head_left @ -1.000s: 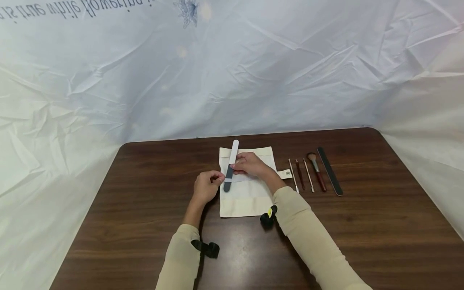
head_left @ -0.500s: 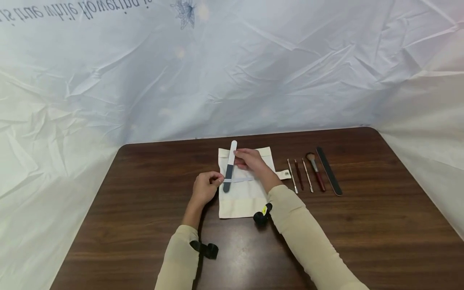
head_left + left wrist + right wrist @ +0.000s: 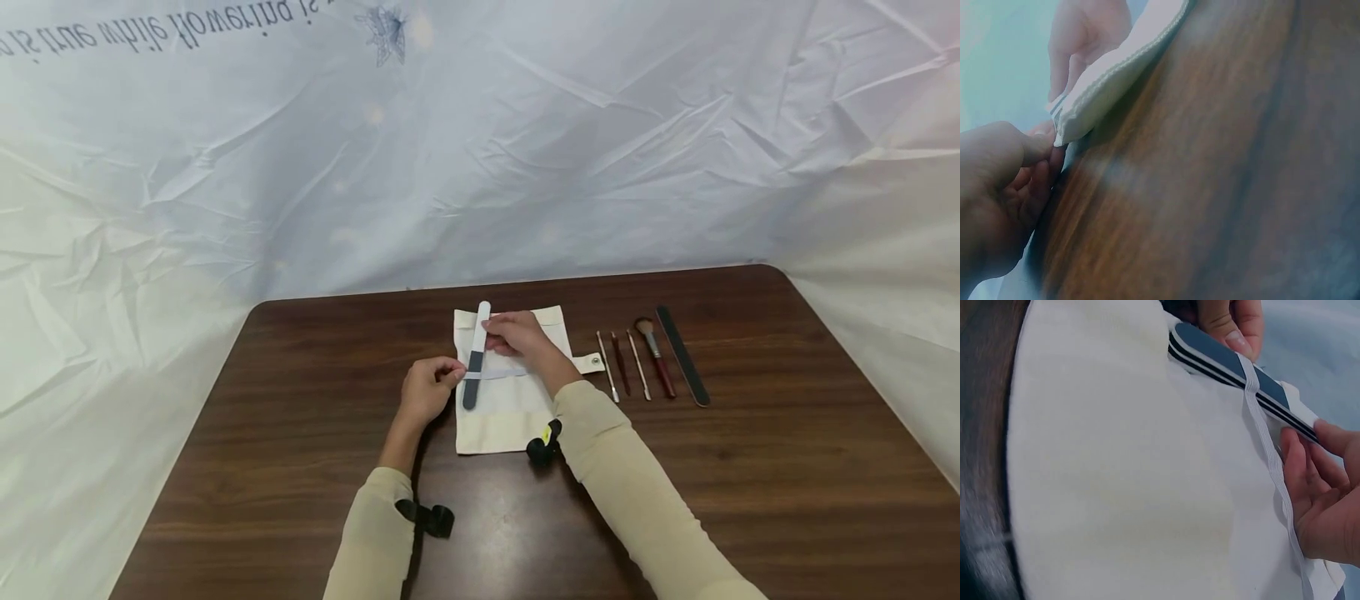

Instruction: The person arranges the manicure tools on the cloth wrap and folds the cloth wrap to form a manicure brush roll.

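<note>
A nail file, part white and part dark grey (image 3: 476,362), lies along the left side of an unfolded cream cloth case (image 3: 491,432). Its grey part (image 3: 1210,350) passes under a white elastic band (image 3: 1265,439). My right hand (image 3: 517,335) pinches the file's white part between thumb and fingers, as the right wrist view also shows. With thumb and fingertips, my left hand (image 3: 427,387) pinches the left edge of the case beside the band; in the left wrist view this hand (image 3: 1004,181) holds the stitched cloth edge (image 3: 1100,94).
Right of the case's snap tab (image 3: 590,363) lie several tools in a row: thin metal sticks (image 3: 608,367), a dark red stick (image 3: 621,363), a brush (image 3: 657,358) and a black file (image 3: 682,356). A white sheet (image 3: 525,150) hangs behind the brown table (image 3: 300,467).
My right hand has shifted from the file's middle up to its white part. Since half a second ago the file has slid slightly toward the near side under the band. My left hand stays at the edge.
</note>
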A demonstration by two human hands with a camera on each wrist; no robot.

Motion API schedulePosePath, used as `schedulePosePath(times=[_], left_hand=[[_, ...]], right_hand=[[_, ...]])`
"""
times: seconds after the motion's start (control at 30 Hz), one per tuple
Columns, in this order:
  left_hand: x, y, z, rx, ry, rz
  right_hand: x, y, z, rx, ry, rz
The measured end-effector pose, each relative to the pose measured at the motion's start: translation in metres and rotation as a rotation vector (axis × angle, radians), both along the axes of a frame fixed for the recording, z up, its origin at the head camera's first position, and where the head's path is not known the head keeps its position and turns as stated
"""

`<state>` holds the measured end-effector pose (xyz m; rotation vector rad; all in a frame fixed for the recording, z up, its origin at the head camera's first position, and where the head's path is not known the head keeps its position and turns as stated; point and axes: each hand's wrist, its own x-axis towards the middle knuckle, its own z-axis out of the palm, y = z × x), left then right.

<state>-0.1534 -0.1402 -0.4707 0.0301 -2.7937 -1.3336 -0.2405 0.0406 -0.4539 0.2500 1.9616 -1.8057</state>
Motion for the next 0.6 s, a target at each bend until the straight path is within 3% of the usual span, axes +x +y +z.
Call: schedulePosePath(times=[0.37, 0.6], left_hand=[[-0.002, -0.0007, -0.0002, -0.014, -0.005, 0.009], [-0.0021, -0.0014, -0.0009, 0.003, -0.026, 0.024]], right_hand=[[-0.0033, 0.0091, 0.0014, 0.083, -0.018, 0.306], [-0.0035, 0.0107, 0.0035, 0.122, 0.028, 0.477]])
